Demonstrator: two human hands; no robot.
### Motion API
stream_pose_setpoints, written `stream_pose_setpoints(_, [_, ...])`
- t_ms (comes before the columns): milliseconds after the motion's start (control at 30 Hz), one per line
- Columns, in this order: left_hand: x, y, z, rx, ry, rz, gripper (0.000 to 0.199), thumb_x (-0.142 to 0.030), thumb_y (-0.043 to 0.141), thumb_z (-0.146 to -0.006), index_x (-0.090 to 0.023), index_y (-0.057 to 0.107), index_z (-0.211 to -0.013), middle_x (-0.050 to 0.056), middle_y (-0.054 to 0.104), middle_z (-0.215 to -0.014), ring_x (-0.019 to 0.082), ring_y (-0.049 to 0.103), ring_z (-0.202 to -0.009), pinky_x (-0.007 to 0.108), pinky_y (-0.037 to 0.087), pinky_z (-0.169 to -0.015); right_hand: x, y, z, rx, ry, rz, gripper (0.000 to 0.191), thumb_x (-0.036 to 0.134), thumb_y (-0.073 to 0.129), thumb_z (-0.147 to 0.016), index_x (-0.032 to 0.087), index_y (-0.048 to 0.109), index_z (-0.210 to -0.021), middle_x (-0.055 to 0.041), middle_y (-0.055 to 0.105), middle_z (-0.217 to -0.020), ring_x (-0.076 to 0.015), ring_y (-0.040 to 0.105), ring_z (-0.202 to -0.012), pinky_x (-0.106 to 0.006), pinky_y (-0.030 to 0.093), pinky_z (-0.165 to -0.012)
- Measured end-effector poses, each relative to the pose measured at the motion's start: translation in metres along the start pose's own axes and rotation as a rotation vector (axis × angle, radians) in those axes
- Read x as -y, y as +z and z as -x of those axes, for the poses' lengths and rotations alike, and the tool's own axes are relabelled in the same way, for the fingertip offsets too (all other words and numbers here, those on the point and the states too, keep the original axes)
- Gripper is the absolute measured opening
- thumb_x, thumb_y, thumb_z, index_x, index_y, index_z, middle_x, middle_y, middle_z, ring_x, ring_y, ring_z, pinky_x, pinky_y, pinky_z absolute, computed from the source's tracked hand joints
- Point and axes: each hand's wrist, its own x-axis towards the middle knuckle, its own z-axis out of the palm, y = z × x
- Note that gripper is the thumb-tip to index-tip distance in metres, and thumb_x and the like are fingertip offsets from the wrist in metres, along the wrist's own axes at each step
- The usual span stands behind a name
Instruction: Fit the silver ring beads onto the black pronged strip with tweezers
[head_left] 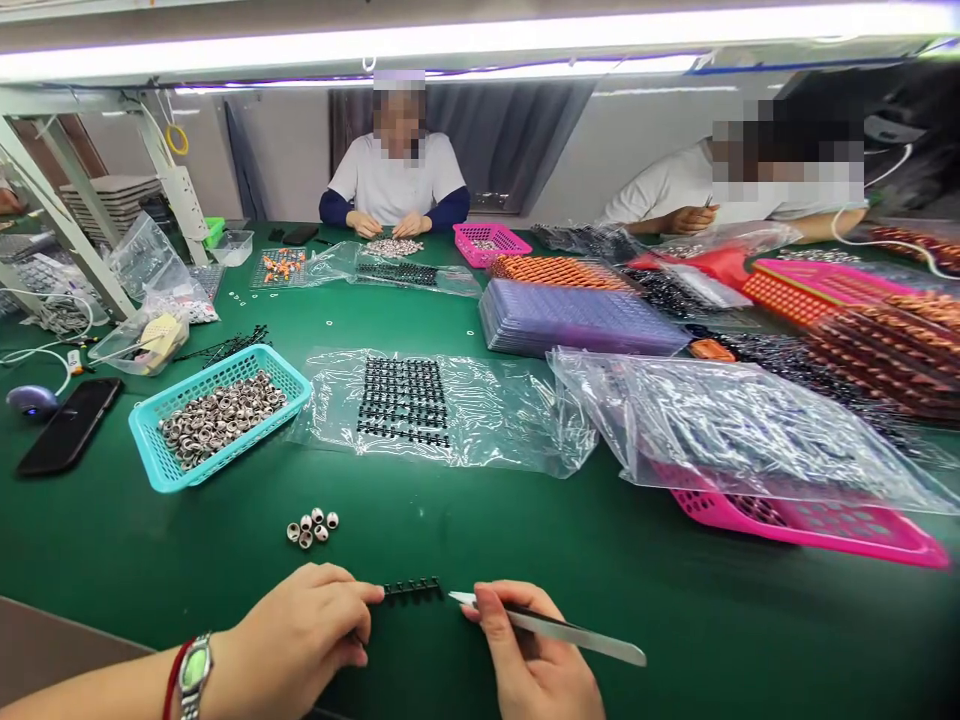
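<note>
left hand pinching a black comb strip on the green table, right hand holding tweezers (tip just beside the strip), few loose metal rings nearby

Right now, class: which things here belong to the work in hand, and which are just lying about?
In use: black strip in left hand; tweezers in right hand; loose metal rings.

Lying about: phone; pink basket; purple trays.

Assembly workshop: shared workbench, parts baskets

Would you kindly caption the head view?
Left hand pinches a black strip; right hand holds tweezers beside it.
</note>
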Motion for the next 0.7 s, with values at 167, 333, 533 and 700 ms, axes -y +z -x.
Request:
stream_pose_setpoints(167, [0.001, 0.012, -0.019, 0.004, 0.273, -0.1, 0.007, -0.013, 0.062, -0.102, -0.02, 0.063, -0.099, 0.016, 0.078, -0.134, 0.032, 0.071, -0.128, 0.046, 0.057, -0.111, 0.011, 0.005, -0.001, -0.069, -0.025, -0.035, 0.06, 0.085, 0.064, -0.084, 0.025, 0.071, -0.085, 0.0006, 0.071, -0.073, -0.0181, 0.066, -0.067, -0.027, 0.049, -0.064])
stream_pose_setpoints(333, [0.013, 0.032, -0.039, 0.029, 0.423, -0.123, 0.01, -0.021, 0.058, -0.106, -0.016, 0.065, -0.101, 0.023, 0.074, -0.138, 0.032, 0.072, -0.129, 0.043, 0.052, -0.118, 0.011, 0.015, -0.003, -0.095, -0.078, -0.025, 0.058, 0.083, 0.064, -0.085, 0.025, 0.07, -0.082, 0.0023, 0.068, -0.07, -0.016, 0.059, -0.061, -0.028, 0.051, -0.068])
stream_pose_setpoints(533, [0.019, 0.039, -0.04, -0.104, 0.481, -0.141, 0.016, -0.024, 0.054, -0.109, -0.016, 0.063, -0.099, 0.02, 0.078, -0.13, 0.028, 0.074, -0.122, 0.037, 0.057, -0.112, -0.011, 0.01, -0.018, -0.03, -0.151, 0.089, 0.056, 0.08, 0.061, -0.089, 0.025, 0.072, -0.08, -0.0013, 0.074, -0.072, -0.0174, 0.07, -0.061, -0.025, 0.055, -0.059])
stream_pose_setpoints(700, [0.018, 0.039, -0.041, -0.128, 0.486, -0.152, 0.019, -0.025, 0.051, -0.11, -0.016, 0.063, -0.098, 0.018, 0.079, -0.128, 0.027, 0.076, -0.118, 0.035, 0.058, -0.108, -0.013, 0.008, -0.017, -0.028, -0.221, 0.152, 0.052, 0.074, 0.06, -0.092, 0.026, 0.071, -0.079, -0.0008, 0.073, -0.069, -0.0165, 0.068, -0.054, -0.024, 0.055, -0.055])
